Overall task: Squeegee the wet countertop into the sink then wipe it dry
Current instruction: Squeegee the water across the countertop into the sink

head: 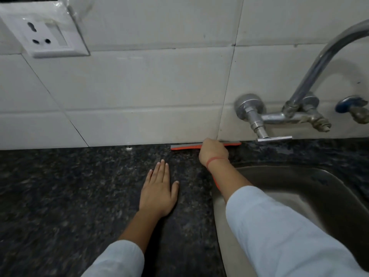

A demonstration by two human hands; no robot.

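Pale sleeves (289, 236) are stretching out over the dark stone desk (60, 196), where the left hand (157, 193) is lying flat, fingers straight and holding nothing, likely bracing the long lean. Farther in, the right hand (214, 153) is curling round the orange squeegee (185, 146), its blade lying along the foot of the tiled wall (139, 86) near the far corner of the sink (319, 196), probably to start the pull from the farthest wet edge.

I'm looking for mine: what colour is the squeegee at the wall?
Orange with a grey strip; the squeegee shows best in the head view.
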